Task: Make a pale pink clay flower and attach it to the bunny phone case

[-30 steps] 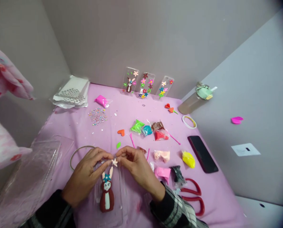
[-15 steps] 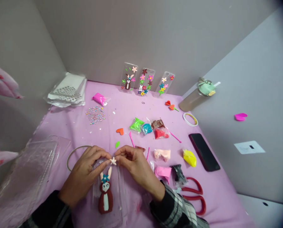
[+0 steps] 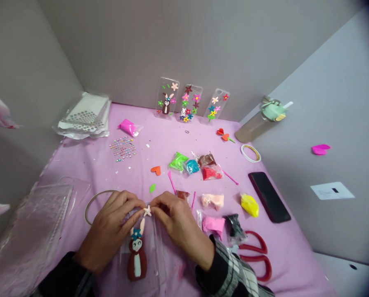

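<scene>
My left hand (image 3: 110, 231) and my right hand (image 3: 176, 220) meet at their fingertips, both pinched on a small cream clay flower (image 3: 147, 211). The flower sits at the top edge of a clear phone case (image 3: 155, 255) lying on the pink table cover (image 3: 116, 169). On the case is a brown clay bunny (image 3: 137, 258) with cream ears and a teal flower on its head, just below the fingers.
Small bags of coloured clay (image 3: 192, 166) lie in the middle, three decorated cases (image 3: 190, 104) lean on the back wall. Red scissors (image 3: 259, 258), a black phone (image 3: 268, 196) and a bottle (image 3: 259, 123) are at right. A clear plastic tray (image 3: 32, 231) and a wire ring (image 3: 91, 202) are at left.
Both hands have lowered the cream flower slightly onto the top of the case. The view has tilted a little; a pink patterned cloth at left has slipped mostly out of sight.
</scene>
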`<state>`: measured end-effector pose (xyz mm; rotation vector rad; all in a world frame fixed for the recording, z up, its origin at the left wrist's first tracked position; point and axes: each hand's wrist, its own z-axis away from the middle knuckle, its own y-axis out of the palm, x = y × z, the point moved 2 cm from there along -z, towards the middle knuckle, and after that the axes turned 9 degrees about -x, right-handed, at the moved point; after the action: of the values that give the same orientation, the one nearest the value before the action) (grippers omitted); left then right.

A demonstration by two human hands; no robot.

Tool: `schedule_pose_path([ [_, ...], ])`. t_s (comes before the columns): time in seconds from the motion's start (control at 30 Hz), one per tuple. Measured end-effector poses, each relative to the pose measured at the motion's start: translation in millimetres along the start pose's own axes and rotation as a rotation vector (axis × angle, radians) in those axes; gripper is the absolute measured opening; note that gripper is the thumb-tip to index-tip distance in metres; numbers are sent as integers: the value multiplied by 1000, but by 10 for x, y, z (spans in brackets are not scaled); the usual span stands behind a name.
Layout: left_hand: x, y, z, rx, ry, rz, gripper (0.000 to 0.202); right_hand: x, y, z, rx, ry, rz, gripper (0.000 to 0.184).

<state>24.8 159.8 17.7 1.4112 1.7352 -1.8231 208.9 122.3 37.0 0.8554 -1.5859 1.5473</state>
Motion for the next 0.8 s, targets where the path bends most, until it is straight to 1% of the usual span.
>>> schedule_pose_path([
  [0.13, -4, 6, -11, -18, 35, -30, 16, 16, -3, 2, 25, -34, 72, 10],
  [0.3, -13, -12, 0, -18, 66, -59, 19, 18, -23, 4, 37, -53, 72, 15],
  [0.57, -41, -42, 0, -35, 20, -49, 19, 9, -61, 8, 18, -38, 79, 16],
  [0.8, -12, -71, 14, -16, -25, -37, 19, 15, -69, 10, 22, -26, 81, 15],
])
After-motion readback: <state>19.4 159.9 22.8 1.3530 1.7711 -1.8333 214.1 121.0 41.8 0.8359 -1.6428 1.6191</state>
